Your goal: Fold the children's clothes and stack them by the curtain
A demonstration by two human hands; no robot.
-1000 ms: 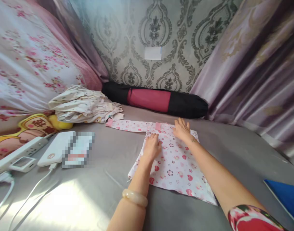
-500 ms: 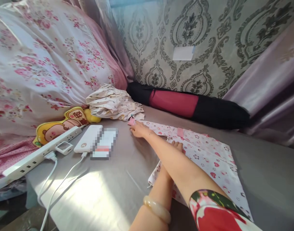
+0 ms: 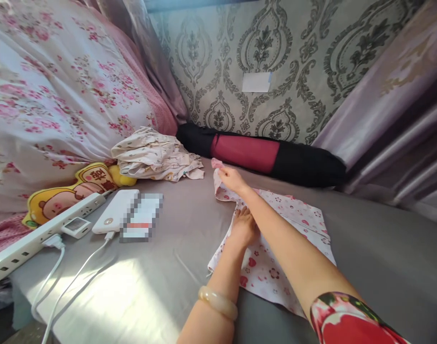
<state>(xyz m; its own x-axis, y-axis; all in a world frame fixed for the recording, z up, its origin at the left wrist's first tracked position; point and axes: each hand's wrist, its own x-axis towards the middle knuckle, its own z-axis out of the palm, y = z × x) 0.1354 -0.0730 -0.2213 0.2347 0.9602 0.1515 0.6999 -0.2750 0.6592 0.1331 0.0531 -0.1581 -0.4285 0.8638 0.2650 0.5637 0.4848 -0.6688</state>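
Heart-print garment [image 3: 304, 217]: one, flat at middle of bed [image 3: 150, 291]. Right hand [image 3: 232, 179]: fingers pinched on its sleeve cuff, held up. Left hand [image 3: 245, 227]: flat, fingers spread, pressing it. Far edge: one clothes pile [image 3: 154, 155], one black-red bag [image 3: 261, 153]. Left edge: one power bank [image 3: 114, 217], one power strip [image 3: 32, 236].

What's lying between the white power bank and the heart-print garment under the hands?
In the head view, a blurred-out flat white item lies against the power bank; then bare grey sheet up to the garment.

Garment [image 3: 275, 239] on bed [image 3: 383, 258] — bolster [image 3: 261, 155] behind
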